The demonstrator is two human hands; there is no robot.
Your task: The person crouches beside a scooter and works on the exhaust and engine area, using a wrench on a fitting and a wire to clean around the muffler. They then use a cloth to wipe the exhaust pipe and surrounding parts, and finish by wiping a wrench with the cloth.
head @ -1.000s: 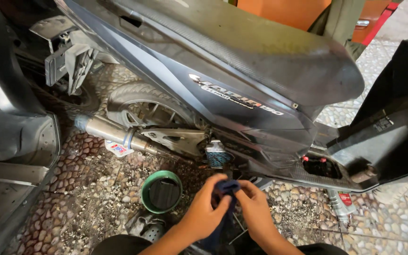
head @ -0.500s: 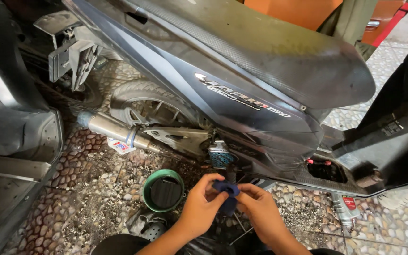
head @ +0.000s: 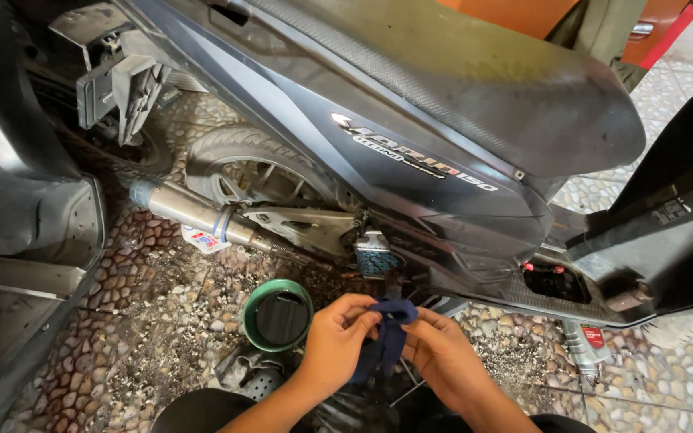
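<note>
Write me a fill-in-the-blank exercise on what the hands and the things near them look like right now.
1. The left hand and the right hand both grip a dark ____ cloth.
2. The round pan on the pebbled ground has a ____ rim.
3. The silver exhaust pipe lies in front of the scooter's rear ____.

Missing words: blue; green; wheel

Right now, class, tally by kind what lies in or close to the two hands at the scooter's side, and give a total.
Hands: 2, left and right
Dark blue cloth, held between both hands: 1
Green-rimmed round container on the pebbled floor: 1
Silver exhaust pipe: 1
Rear wheel: 1
Total: 6
</note>
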